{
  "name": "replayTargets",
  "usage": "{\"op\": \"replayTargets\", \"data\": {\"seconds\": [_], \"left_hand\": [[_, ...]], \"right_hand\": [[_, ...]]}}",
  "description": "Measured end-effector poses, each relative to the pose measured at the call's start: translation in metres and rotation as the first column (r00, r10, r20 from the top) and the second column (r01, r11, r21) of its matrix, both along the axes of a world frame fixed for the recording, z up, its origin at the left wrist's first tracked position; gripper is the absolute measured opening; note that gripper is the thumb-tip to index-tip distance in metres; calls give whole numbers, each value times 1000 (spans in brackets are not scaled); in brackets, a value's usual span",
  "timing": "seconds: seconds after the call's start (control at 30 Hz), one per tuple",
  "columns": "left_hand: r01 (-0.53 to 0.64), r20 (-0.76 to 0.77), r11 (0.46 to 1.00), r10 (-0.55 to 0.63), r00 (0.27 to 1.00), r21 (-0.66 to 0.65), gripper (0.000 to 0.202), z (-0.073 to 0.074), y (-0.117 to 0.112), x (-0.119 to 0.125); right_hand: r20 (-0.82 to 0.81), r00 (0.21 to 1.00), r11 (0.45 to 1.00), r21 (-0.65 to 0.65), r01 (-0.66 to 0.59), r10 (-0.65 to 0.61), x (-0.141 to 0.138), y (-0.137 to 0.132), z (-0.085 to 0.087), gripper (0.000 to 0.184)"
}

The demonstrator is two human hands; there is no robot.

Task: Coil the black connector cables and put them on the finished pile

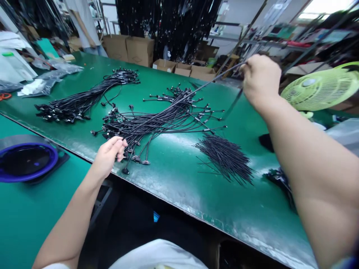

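Observation:
A thin black cable (214, 79) runs taut and slanting from my left hand (110, 154) up to my right hand (260, 80). My left hand pinches its near end at the table's front edge, beside a connector (125, 170) hanging below the fingers. Raised high on the right, my right hand is closed on the far end, and a blurred dark strand dangles beneath it. Under the stretched cable lies a loose pile of black cables (157, 121) with connectors at both ends. A heap of black cable ties (226, 158) rests to the right of that pile.
Another cable bundle (81, 99) lies at the left on the green table (174, 175). A yellow-green fan (319, 87) stands right, near my forearm. At the left are plastic bags (47, 80) and a blue-rimmed round dish (28, 160). Cardboard boxes (139, 50) and a person (85, 28) are behind.

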State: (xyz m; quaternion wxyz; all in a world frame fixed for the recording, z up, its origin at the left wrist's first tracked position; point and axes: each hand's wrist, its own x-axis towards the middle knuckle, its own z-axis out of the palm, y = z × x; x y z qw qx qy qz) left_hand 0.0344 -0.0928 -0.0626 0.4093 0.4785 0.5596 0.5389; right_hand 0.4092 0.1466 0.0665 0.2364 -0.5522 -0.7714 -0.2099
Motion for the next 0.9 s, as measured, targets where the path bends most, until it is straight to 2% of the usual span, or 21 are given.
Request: {"op": "replayTargets", "data": {"seconds": [0.07,0.1,0.17,0.23,0.3,0.33,0.37,0.43,0.47,0.53,0.6,0.63,0.7,0.8,0.9], "left_hand": [[163,306,983,-128,943,-88,28,3,-7,-5],[240,387,964,-179,905,-114,31,4,-11,-3],[340,423,933,-264,867,-114,31,3,-17,8],[335,285,941,-307,908,-53,28,0,-21,26],[284,3,957,-284,959,55,31,-3,-23,48],[290,-136,952,-275,952,101,32,-4,-25,58],[333,-239,935,-299,924,118,34,-5,-27,68],[468,-293,881,-430,854,68,34,-6,-35,82],[526,-243,850,-508,827,14,33,-6,-39,86],[604,1,795,-605,797,-59,31,-3,-47,86],[625,335,780,-580,742,-35,32,2,-52,75],[613,486,790,-536,691,0,31,4,-53,68],[523,684,851,-410,604,48,26,10,-55,52],[325,805,946,-209,556,21,21,15,-58,31],[206,845,978,-97,526,-16,21,16,-61,22]], "right_hand": [[58,998,999,-54,-9,12,12,0,-11,44],[103,993,996,-79,-40,48,11,-7,-20,39],[195,966,979,-144,-141,168,-2,-38,-42,28],[279,897,926,-258,-274,343,-23,-89,-64,22],[268,825,847,-357,-395,498,-45,-150,-78,20],[225,776,781,-405,-476,590,-54,-178,-81,22],[193,753,746,-422,-515,629,-63,-201,-81,26],[152,749,732,-406,-548,645,-74,-229,-76,34],[138,762,741,-394,-544,632,-76,-233,-73,36],[93,779,736,-410,-538,621,-70,-224,-68,35],[2,785,698,-459,-549,619,-53,-205,-69,31],[-59,795,683,-476,-554,604,-42,-196,-72,30],[-186,822,676,-487,-553,538,-23,-182,-83,30],[-341,832,689,-467,-554,437,-1,-177,-101,31],[-415,827,724,-424,-544,379,11,-179,-115,29]]}}
